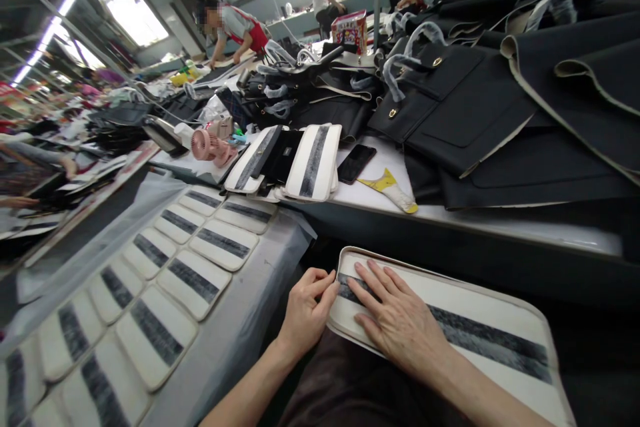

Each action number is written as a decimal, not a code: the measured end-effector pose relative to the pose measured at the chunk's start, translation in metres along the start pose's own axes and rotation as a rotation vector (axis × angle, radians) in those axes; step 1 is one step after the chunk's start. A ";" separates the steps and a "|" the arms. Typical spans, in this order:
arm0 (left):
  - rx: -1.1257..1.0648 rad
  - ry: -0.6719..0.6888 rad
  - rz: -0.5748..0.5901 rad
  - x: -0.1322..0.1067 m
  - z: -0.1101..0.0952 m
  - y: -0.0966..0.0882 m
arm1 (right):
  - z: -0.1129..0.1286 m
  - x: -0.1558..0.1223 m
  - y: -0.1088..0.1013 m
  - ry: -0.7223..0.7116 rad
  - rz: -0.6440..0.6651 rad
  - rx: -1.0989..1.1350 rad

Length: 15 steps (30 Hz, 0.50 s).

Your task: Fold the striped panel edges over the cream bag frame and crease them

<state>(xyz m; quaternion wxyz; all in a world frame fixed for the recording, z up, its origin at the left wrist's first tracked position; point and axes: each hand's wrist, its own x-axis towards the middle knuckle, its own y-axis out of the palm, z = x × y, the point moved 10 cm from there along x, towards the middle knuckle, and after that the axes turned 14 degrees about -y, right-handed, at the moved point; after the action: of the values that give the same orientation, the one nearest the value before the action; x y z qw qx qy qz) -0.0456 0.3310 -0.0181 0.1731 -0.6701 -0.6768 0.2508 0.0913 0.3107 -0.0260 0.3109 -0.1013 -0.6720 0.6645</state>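
A cream rounded panel [465, 310] with a dark grey stripe down its middle lies across my lap at the bottom right. My right hand [397, 320] rests flat on its left end, fingers spread over the stripe. My left hand [306, 310] curls at the panel's left edge, thumb and fingers pinching the rim. Several matching striped panels [195, 277] lie in two rows on the plastic-covered surface to my left.
A pile of striped panels [300, 163], a black phone [356, 163] and a yellow-tipped tool [393, 188] sit on the white worktable [500, 220]. Black bag pieces [480, 113] heap at the right. A pink fan [205, 145] stands left. Other people work further back.
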 end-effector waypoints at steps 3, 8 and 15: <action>-0.192 -0.105 0.049 0.008 0.016 -0.001 | 0.000 -0.001 0.001 0.002 0.018 -0.005; -0.516 -0.355 0.196 0.024 0.048 0.019 | -0.005 -0.001 0.001 0.004 0.013 0.005; -0.568 -0.425 0.423 0.039 0.050 0.036 | -0.014 0.003 0.001 0.021 0.008 0.025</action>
<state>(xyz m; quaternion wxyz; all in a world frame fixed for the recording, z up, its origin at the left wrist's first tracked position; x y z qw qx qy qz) -0.0462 0.3639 -0.0835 -0.2180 -0.7489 -0.5871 0.2169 0.0967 0.3236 -0.0269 0.3165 -0.1070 -0.6598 0.6731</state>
